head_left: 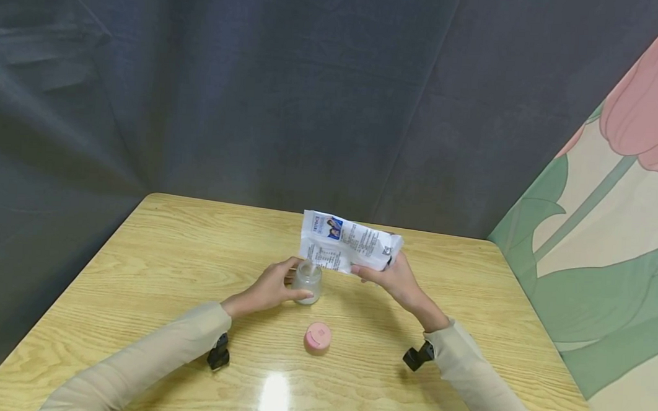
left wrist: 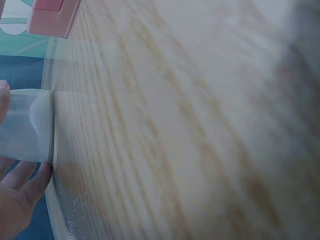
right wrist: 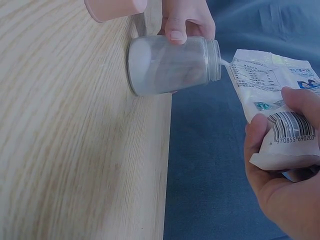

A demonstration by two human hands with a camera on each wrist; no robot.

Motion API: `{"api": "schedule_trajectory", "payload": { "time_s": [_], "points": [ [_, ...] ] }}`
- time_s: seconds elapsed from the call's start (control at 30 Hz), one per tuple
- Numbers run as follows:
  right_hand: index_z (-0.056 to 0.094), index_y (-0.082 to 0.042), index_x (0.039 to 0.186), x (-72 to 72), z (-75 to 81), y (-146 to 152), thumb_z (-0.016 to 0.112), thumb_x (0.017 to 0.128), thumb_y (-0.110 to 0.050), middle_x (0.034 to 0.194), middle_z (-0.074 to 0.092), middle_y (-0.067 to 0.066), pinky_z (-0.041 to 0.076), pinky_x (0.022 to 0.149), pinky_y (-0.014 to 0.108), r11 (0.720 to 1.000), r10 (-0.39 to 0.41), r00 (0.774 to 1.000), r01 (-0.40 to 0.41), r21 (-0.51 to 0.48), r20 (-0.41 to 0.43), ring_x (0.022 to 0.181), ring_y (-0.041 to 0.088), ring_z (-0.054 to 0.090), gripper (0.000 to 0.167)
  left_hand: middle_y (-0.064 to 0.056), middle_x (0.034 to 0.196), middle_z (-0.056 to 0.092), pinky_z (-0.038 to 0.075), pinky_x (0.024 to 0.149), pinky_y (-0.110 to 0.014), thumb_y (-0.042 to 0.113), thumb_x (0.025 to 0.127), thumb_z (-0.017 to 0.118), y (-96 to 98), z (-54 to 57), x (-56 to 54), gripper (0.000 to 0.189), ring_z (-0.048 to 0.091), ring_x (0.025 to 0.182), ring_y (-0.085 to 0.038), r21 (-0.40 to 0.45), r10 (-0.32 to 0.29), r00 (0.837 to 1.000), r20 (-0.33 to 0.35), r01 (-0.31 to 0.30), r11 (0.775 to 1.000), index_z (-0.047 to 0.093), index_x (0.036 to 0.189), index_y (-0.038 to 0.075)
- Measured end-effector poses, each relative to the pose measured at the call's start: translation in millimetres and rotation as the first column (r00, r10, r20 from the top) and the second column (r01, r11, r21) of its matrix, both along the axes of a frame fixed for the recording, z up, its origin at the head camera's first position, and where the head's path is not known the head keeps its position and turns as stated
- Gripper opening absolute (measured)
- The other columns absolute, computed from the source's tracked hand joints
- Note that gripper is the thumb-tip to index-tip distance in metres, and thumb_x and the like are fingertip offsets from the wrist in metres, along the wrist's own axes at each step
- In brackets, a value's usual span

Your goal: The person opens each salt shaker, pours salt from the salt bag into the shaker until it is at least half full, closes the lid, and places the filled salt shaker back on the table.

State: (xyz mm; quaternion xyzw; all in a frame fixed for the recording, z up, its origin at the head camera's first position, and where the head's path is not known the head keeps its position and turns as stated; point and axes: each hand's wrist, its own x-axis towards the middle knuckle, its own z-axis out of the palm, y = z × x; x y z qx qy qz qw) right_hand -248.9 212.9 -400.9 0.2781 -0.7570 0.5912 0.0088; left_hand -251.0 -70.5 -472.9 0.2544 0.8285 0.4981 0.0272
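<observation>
My left hand (head_left: 269, 288) holds a clear glass jar (head_left: 307, 284) upright on the table, thumb on the near side and fingers around the far side. My right hand (head_left: 399, 282) grips a white printed bag (head_left: 349, 242), tilted with its corner over the jar's mouth. In the right wrist view, a thin white stream (right wrist: 225, 63) runs from the bag's corner into the jar. White grains or powder (right wrist: 140, 61) cover the jar's bottom. A pink lid (head_left: 318, 336) lies on the table in front of the jar. The left wrist view catches only part of the left hand (left wrist: 17, 202).
The wooden table (head_left: 192, 254) carries these things. A dark cloth (head_left: 289, 104) hangs behind its far edge. On the right stands a wall (head_left: 600, 257) painted with flowers and leaves. Each wrist wears a small black camera (head_left: 219, 352).
</observation>
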Motion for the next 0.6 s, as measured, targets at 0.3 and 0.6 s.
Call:
{"api": "schedule_trajectory", "payload": {
  "time_s": [0.3, 0.6],
  "points": [
    [0.056, 0.0, 0.13, -0.9, -0.1, -0.9, 0.075, 0.083, 0.008, 0.118, 0.065, 0.021, 0.06, 0.062, 0.048, 1.0, -0.001, 1.0, 0.001, -0.002, -0.014, 0.088, 0.024, 0.069, 0.051, -0.017, 0.125, 0.063, 0.053, 0.095, -0.035, 0.019, 0.081, 0.084, -0.5, -0.5, 0.3, 0.066, 0.063, 0.112, -0.031, -0.002, -0.001, 1.0, -0.009, 0.001, 1.0, 0.051, 0.135, -0.002],
    [0.055, 0.002, 0.13, -2.7, 0.4, -1.6, 0.073, 0.083, 0.011, 0.119, 0.064, 0.023, 0.061, 0.064, 0.048, 1.0, -0.027, 0.999, 0.027, 0.003, 0.023, 0.087, 0.021, 0.069, 0.051, -0.016, 0.124, 0.063, 0.054, 0.095, -0.035, 0.018, 0.081, 0.084, -0.1, -1.2, 0.2, 0.065, 0.064, 0.112, -0.031, 0.003, -0.003, 1.0, -0.004, 0.003, 1.0, 0.052, 0.134, -0.001]
  ]
}}
